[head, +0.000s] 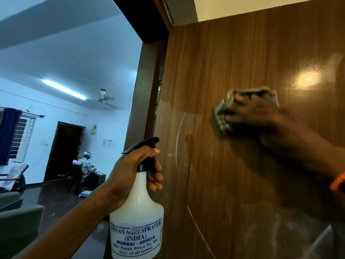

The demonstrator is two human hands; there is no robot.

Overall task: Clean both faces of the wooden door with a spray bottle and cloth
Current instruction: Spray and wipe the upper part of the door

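The wooden door fills the right half of the view, its brown face streaked with curved wet marks and glare. My right hand presses a folded grey-green cloth flat against the door at mid height; hand and cloth are motion-blurred. My left hand grips the neck of a white spray bottle with a black trigger head, held upright close to the door's left edge, nozzle pointing at the wood.
The door frame runs down the middle. Through the opening lies a room with a ceiling fan, a dark doorway, a seated person, a curtained window and green sofa arms at lower left.
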